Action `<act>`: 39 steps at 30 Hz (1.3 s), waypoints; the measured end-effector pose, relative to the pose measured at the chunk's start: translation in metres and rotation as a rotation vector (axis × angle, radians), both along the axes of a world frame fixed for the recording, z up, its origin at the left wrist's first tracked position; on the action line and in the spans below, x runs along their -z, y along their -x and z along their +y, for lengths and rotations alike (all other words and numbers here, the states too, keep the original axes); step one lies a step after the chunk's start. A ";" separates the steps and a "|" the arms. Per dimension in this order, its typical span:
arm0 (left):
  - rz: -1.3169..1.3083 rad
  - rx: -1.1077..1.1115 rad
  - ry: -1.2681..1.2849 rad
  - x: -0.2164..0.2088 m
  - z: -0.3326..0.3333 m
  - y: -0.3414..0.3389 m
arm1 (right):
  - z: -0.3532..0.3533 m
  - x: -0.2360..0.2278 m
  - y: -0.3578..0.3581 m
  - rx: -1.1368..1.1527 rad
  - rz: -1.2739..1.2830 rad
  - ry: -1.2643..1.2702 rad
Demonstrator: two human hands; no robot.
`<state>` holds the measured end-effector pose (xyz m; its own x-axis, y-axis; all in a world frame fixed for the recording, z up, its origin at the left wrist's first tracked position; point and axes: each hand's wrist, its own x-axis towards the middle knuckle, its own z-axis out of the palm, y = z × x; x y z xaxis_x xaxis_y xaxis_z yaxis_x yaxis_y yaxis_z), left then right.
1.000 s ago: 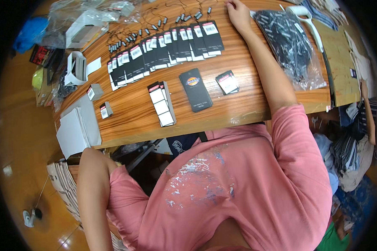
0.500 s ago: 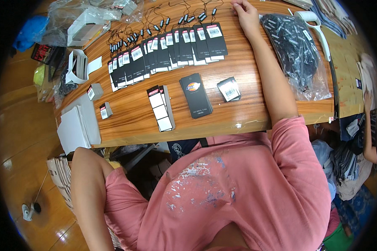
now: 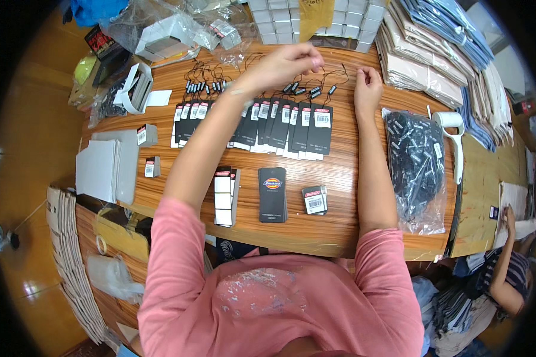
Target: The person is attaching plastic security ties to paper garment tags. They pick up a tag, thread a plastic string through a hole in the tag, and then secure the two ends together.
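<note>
My left hand [image 3: 298,60] reaches over the far side of the table, above the black strings of the hang tags. Its fingers are bent together in a pinch; whether a string is between them I cannot make out. Just right of the strings, my right hand [image 3: 369,89] has its fingers curled closed, with their contents hidden. A loose string end lies near it. A row of overlapping black hang tags [image 3: 317,141] with white barcode labels spans the table, each strung with a small black toggle. My left forearm covers part of the row.
Nearer me lie label strips [image 3: 223,199], a black tag stack [image 3: 272,205] and small cards [image 3: 314,201]. A bag of black strings [image 3: 415,163] and a lint roller [image 3: 455,137] lie right, below folded garments [image 3: 423,65]. White boxes [image 3: 274,21] stand behind. Another person's arm [image 3: 506,250] shows far right.
My left arm has swung up from beside my body and now stretches across the tag row. The view has shifted, showing more of the table's far side. My right hand stays near the row's right end.
</note>
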<state>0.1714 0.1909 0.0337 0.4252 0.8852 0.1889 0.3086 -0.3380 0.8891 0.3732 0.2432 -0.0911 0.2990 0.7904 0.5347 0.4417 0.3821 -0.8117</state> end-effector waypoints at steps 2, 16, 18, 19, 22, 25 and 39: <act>0.442 -0.118 -0.048 0.048 0.033 0.000 | 0.001 -0.003 0.010 -0.044 -0.008 0.044; -0.046 -0.219 0.481 0.071 0.070 0.016 | -0.003 -0.010 0.019 -0.240 -0.307 -0.010; -0.143 -0.221 0.515 0.071 0.072 0.020 | 0.000 -0.007 0.020 -0.249 -0.278 -0.022; -0.210 -0.235 0.536 0.067 0.071 0.016 | 0.001 -0.007 0.020 -0.249 -0.265 -0.023; -0.293 -0.242 0.549 0.059 0.071 0.009 | 0.001 -0.005 0.018 -0.261 -0.264 -0.027; -0.147 -0.171 0.429 0.062 0.079 0.012 | 0.001 -0.005 0.019 -0.268 -0.290 -0.035; 0.549 -0.162 -0.202 0.046 0.071 0.080 | 0.006 -0.001 0.016 -0.321 -0.144 0.104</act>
<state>0.0914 0.2622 -0.0121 0.3708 0.9163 0.1512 0.7659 -0.3938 0.5083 0.3568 0.2490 -0.0901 -0.0453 0.8841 0.4651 0.4256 0.4383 -0.7917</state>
